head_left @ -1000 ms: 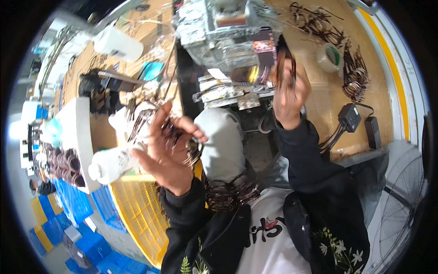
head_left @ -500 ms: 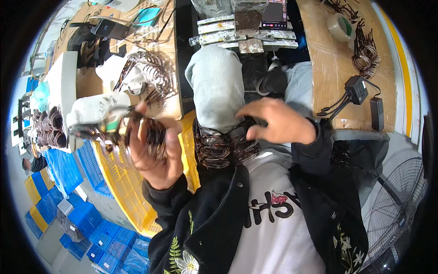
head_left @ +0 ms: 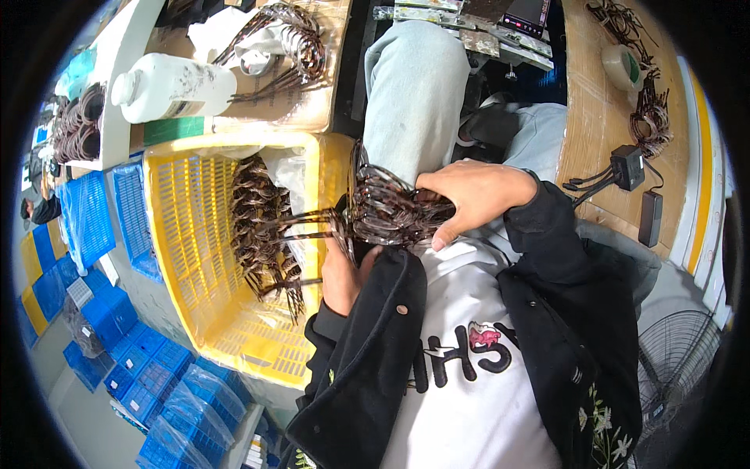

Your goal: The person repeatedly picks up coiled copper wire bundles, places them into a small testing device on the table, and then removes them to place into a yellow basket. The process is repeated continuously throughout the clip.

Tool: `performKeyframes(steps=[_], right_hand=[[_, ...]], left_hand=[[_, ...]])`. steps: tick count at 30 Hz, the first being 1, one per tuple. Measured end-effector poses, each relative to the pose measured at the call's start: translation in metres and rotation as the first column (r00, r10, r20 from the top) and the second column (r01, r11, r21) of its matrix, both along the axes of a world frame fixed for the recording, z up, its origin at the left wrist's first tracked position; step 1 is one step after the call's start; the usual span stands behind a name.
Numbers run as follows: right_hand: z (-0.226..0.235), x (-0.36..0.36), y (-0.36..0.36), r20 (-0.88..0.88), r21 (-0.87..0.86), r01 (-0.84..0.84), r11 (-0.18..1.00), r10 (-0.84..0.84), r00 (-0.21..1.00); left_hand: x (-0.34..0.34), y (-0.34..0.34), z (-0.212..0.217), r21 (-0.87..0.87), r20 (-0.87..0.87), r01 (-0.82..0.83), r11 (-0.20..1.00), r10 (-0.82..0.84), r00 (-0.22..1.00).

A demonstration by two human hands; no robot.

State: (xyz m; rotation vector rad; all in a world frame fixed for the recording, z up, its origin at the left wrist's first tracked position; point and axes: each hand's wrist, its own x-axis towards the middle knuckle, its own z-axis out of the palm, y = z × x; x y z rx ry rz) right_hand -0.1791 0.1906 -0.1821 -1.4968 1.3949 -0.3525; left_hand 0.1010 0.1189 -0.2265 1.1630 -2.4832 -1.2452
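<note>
A thick bundle of glossy dark brown eyeglass frames [head_left: 391, 207] rests on my lap, against my raised knee. My right hand [head_left: 480, 195] closes round its right end, the thumb in front and the other fingers partly hidden. At the lower left of the bundle my left hand [head_left: 341, 277] grips it from beneath, its fingers mostly covered by the frames and my sleeve. Thin temple arms stick out leftward over that hand. Just left stands a yellow plastic crate [head_left: 191, 258] with a row of similar brown frames [head_left: 262, 219] along its inner right side.
A white bottle [head_left: 183, 87] and another heap of brown frames [head_left: 293, 43] are on the cardboard-covered left table. The right table [head_left: 598, 102] carries a tape roll [head_left: 623, 68], more frames and a black adapter [head_left: 627, 166]. Blue crates [head_left: 137, 352] stand lower left; a fan [head_left: 676, 367] lower right.
My left hand has come down and right from above the yellow crate to the bundle on my lap. My right hand has closed on the bundle. The view has shifted toward the crate.
</note>
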Motion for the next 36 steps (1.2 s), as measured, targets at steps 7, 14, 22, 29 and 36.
performKeyframes(steps=[7,14,22,29,36], right_hand=[[0.012,-0.031,0.009,0.162,-0.177,0.222,0.959,-0.194,0.968],[0.042,-0.081,-0.015,0.428,-0.096,0.538,0.837,-0.454,0.782],[0.012,-0.067,-0.012,0.045,-0.781,0.522,0.342,-0.803,0.594],[0.016,-0.066,-0.004,0.064,-0.866,0.429,0.258,-0.793,0.606],[0.028,-0.072,-0.01,0.144,-0.772,0.568,0.285,-0.792,0.594]], left_hand=[[-0.038,-0.017,0.015,0.018,-0.222,-0.114,0.993,0.115,0.968],[-0.098,-0.06,0.044,0.459,-0.449,0.016,0.888,0.216,0.867],[-0.101,-0.056,0.029,-0.008,-0.317,0.115,0.993,-0.111,0.942],[-0.09,-0.074,0.052,-0.081,-0.108,0.237,0.968,-0.245,0.963],[-0.11,-0.093,0.087,-0.261,-0.228,0.041,0.964,-0.103,0.968]])
